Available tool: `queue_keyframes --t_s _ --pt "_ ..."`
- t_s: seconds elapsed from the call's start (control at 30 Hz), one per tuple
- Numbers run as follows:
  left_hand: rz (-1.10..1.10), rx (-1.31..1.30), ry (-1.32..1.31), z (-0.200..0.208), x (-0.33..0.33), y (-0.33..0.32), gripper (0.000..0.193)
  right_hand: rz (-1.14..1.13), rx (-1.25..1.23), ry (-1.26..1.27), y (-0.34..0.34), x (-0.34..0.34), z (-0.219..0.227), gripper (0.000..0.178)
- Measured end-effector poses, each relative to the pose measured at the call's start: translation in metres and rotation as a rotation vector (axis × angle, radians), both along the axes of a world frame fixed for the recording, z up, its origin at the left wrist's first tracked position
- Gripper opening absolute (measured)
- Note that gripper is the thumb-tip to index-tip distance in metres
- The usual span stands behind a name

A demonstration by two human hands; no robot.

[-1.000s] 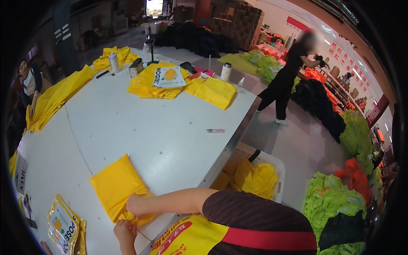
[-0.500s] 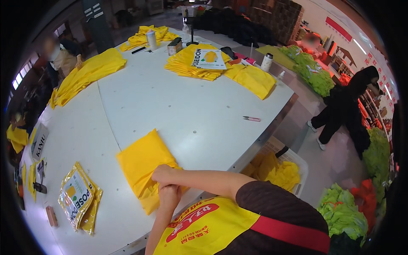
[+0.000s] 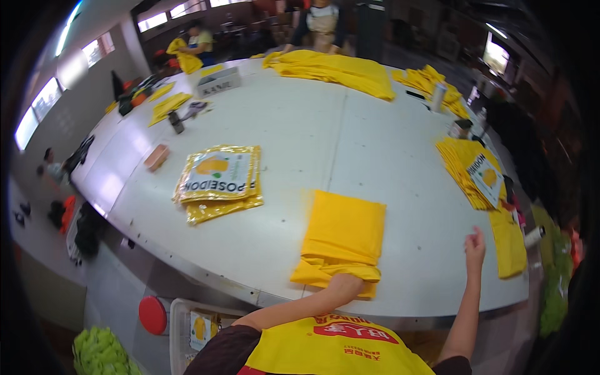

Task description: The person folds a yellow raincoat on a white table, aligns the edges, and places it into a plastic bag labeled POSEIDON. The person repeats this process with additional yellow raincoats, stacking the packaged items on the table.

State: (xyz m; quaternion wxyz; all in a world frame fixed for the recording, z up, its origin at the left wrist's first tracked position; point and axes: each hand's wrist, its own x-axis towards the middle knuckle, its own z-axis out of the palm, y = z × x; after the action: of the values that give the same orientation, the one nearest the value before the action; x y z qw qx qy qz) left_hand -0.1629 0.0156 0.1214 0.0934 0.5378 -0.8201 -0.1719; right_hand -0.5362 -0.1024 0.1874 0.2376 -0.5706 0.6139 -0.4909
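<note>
A folded yellow garment [image 3: 345, 228] lies flat on the white table in front of me, its near edge bunched into loose folds. My left hand [image 3: 345, 289] is closed on that bunched edge, with the fingertips partly hidden in the cloth. Out to the right, my right hand [image 3: 475, 242] is held over the table, apart from the garment, fingers loosely extended and nothing visible in them. It is nearest to a yellow folded piece [image 3: 509, 244] at the table's right side. Left of the garment sit several glossy clear packs [image 3: 220, 177] with printed inserts.
On the white table [image 3: 281, 134] are a yellow garment pile [image 3: 331, 72], a right-hand stack [image 3: 465, 169], a spray bottle [image 3: 439, 97], a brown block [image 3: 157, 157] and a grey box [image 3: 219, 82]. A white bin [image 3: 177, 331] and red stool [image 3: 152, 315] stand below. A person [image 3: 322, 28] stands opposite.
My right hand has left the garment and reached out to the right, while my left stays on its near edge. The view has swung left, so the table now appears turned.
</note>
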Motion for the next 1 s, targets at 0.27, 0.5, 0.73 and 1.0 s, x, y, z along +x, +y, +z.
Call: queue_keyframes --t_s 0.27,0.5,0.73,1.0 --pt "0.072 -0.101 0.141 -0.021 0.009 0.007 0.013 1.052 0.184 0.460 0.053 0.196 -0.025 0.031" --pt "-0.047 -0.279 0.332 -0.009 0.014 0.012 0.008 1.196 0.198 1.095 0.033 0.254 -0.030 0.017" --pt "0.080 -0.064 0.171 -0.001 0.030 0.028 0.013 1.351 0.277 1.022 0.036 0.262 -0.047 0.019" --pt "0.028 0.084 0.012 -0.016 0.012 0.017 0.017 1.070 0.365 0.891 0.041 0.228 -0.039 0.055"
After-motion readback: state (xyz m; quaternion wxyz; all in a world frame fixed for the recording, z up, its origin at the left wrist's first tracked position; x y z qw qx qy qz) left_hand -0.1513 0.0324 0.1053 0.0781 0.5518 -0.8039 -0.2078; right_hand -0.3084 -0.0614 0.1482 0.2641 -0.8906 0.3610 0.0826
